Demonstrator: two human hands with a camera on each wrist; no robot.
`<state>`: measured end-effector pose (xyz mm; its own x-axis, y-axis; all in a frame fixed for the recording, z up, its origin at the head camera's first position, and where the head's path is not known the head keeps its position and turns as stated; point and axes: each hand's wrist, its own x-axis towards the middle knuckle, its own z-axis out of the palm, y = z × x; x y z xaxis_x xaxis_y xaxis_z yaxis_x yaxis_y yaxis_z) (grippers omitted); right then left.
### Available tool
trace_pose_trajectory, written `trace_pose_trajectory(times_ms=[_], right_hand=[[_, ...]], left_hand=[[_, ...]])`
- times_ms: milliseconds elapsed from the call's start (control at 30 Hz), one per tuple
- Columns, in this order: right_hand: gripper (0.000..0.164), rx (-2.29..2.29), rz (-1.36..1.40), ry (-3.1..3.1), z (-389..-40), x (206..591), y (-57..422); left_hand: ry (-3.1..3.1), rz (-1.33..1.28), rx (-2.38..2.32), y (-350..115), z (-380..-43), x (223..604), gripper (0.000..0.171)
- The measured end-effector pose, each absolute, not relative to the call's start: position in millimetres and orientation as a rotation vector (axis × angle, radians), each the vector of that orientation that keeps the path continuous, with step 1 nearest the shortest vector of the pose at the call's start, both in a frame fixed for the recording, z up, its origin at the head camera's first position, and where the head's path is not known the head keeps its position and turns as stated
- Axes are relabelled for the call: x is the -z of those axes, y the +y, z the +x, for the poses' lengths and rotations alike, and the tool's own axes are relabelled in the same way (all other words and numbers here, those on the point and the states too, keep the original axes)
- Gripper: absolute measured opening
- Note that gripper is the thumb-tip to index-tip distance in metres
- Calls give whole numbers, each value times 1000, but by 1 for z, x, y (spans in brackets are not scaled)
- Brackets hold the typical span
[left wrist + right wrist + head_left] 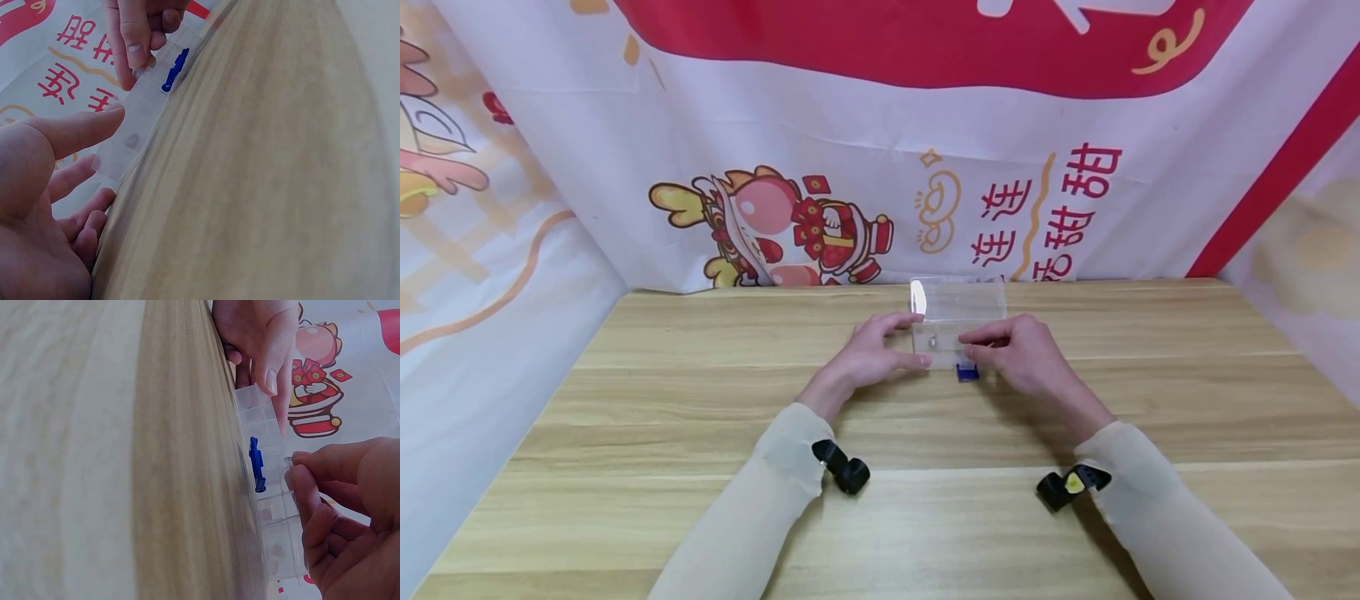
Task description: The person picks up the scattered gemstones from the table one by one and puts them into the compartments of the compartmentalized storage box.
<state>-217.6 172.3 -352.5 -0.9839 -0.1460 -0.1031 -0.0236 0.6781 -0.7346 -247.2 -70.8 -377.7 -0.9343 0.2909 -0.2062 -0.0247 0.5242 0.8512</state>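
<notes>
A clear plastic compartment box (942, 360) lies on the table with its transparent lid (962, 298) raised at the back. A blue latch (256, 465) sits on its front side. My left hand (872, 350) holds the box's left end, thumb at the front and fingers at the back. Above the compartments, my right hand (1028, 354) pinches a small shiny piece (288, 461) between thumb and forefinger; its kind is too small to tell. Inside a left compartment lies a small silvery item (933, 342). Fingers partly hide the right part of the box.
The wood-grain table (925, 517) extends in front and to both sides. A printed white and red cloth (850, 117) hangs right behind the box. Black wrist cameras (842, 468) are strapped over both sleeves.
</notes>
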Motion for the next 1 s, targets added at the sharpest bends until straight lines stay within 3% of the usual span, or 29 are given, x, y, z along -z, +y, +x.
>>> trace_pose_trajectory(times_ms=[767,1000], right_hand=[[31,1299,-223,2743,-217,340,174],[35,1264,-252,2868,-216,331,189]], left_hand=[[2437,236,-1395,-77,-248,376,72],[2372,239,-1478,-76,-247,378,81]])
